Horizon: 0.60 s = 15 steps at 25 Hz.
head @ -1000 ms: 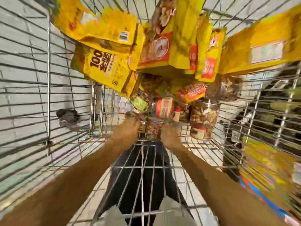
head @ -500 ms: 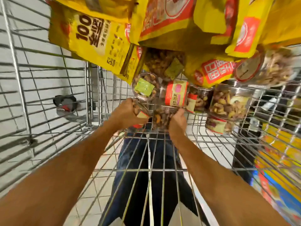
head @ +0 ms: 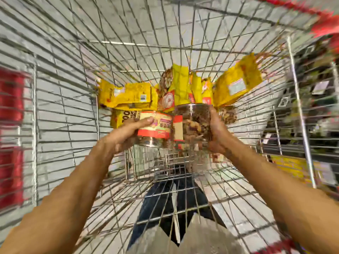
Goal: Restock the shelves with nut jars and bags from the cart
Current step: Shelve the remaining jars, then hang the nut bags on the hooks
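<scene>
I hold two clear nut jars side by side above the wire cart (head: 117, 43). My left hand (head: 126, 132) grips the left jar (head: 156, 125), which has a red and yellow label. My right hand (head: 217, 132) grips the right jar (head: 194, 123), full of mixed nuts with a red label strip. The two jars touch each other. Behind them, several yellow nut bags (head: 132, 96) lie at the far end of the cart, and another jar (head: 228, 114) peeks out past my right hand.
The cart's wire walls rise on all sides, with a red-trimmed rim (head: 322, 21) at the top right. Store shelves (head: 311, 110) stand to the right. Red blurred items (head: 11, 99) show at the left. Dark trousers (head: 176, 198) show through the cart floor.
Both hands have lifted the two jars up from the pile at the cart bottom. The view has pulled back and tilted, so the bags now sit farther away.
</scene>
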### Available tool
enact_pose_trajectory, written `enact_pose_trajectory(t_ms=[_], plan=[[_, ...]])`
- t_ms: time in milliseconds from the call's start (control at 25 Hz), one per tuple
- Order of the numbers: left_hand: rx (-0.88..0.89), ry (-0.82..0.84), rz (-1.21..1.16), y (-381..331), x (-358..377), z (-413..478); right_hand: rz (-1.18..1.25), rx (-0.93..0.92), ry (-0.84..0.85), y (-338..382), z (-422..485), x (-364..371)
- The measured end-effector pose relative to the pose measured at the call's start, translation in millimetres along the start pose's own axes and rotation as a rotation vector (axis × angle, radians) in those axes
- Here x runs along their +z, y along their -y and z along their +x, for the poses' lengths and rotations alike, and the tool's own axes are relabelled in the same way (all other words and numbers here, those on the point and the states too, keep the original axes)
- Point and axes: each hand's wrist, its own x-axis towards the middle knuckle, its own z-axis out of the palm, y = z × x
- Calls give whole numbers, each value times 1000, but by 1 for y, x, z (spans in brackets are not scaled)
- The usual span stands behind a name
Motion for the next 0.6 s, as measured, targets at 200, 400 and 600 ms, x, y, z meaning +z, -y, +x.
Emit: enact_pose_trajectory(t_ms=[200, 400, 600], plan=[[95, 205, -48, -57, 88, -61, 333, -232, 35, 25, -122, -19], [37, 416, 39, -63, 197, -92, 508, -590, -187, 7, -220, -86], [76, 627, 155, -33, 334, -117, 724, -870, -236, -37, -317, -168]])
